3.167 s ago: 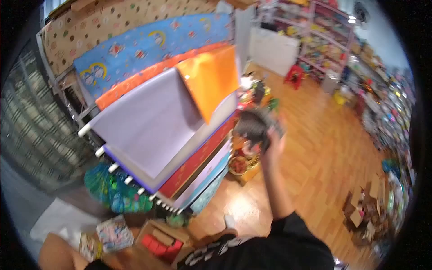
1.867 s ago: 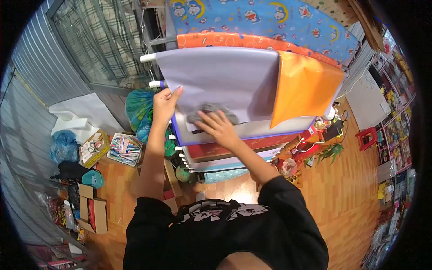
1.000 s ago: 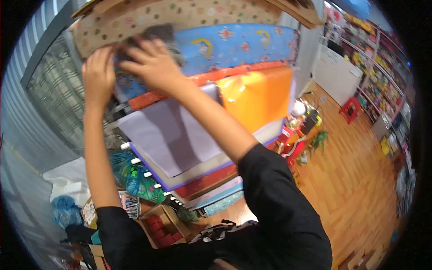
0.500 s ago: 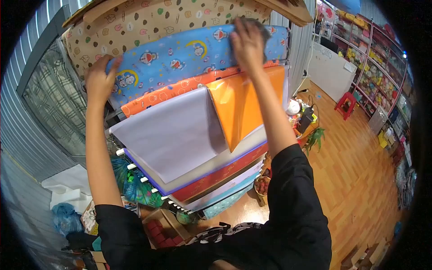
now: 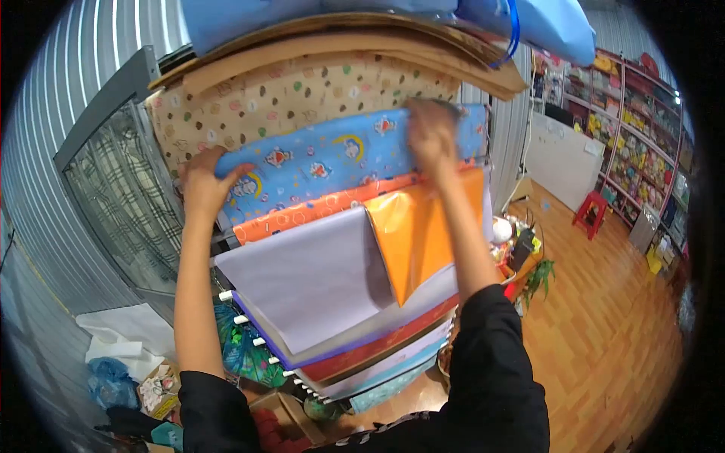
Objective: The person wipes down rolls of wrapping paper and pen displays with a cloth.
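Note:
A sheet of blue cartoon-print wrapping paper (image 5: 317,155) hangs on a tiered rack in front of me. My left hand (image 5: 205,185) grips its left end, thumb on the front and fingers partly hidden behind the edge. Near the right end, my right hand (image 5: 434,140) is smeared by motion over the blue paper, with a dark grey cloth-like thing (image 5: 451,107) under its fingers. Below the blue sheet hang an orange-red patterned sheet (image 5: 302,217), a pale lilac sheet (image 5: 310,272) and a folded bright orange sheet (image 5: 423,234).
Beige printed paper (image 5: 302,90) and brown cardboard (image 5: 347,45) are above the blue sheet. More sheets on white-ended rods (image 5: 260,342) hang lower. A carton (image 5: 294,419) stands on the floor below. At right are a red stool (image 5: 590,211), a plant (image 5: 538,278) and stocked shelves (image 5: 627,128).
The view has tilted up, so the rack sits lower and blue wrapping above the cardboard now shows. My left hand still holds the left end; my right hand and the dark thing have shifted slightly on the paper.

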Tool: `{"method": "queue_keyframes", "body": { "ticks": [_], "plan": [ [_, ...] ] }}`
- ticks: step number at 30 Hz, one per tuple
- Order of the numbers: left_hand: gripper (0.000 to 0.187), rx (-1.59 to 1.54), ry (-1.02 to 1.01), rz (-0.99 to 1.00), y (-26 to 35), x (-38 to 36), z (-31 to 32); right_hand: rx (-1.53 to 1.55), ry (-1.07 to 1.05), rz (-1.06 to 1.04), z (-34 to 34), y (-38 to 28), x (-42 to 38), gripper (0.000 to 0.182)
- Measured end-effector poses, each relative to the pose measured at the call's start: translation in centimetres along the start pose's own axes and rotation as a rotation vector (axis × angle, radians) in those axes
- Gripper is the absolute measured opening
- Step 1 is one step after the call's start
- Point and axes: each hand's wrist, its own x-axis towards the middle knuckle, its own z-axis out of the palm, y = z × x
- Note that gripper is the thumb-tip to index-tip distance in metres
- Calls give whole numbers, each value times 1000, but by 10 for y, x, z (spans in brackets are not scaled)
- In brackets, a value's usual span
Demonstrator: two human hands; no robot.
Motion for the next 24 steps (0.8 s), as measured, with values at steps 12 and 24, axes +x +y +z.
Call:
{"method": "queue_keyframes", "body": {
  "ticks": [12, 24],
  "plan": [
    [57, -60, -38, 18, 2, 1, -6, 94, 433, 1053, 22, 32, 18, 32],
    [64, 6, -36, 78, -9, 1, 6, 256, -154, -378, 54, -165, -6, 31]
  ]
}}
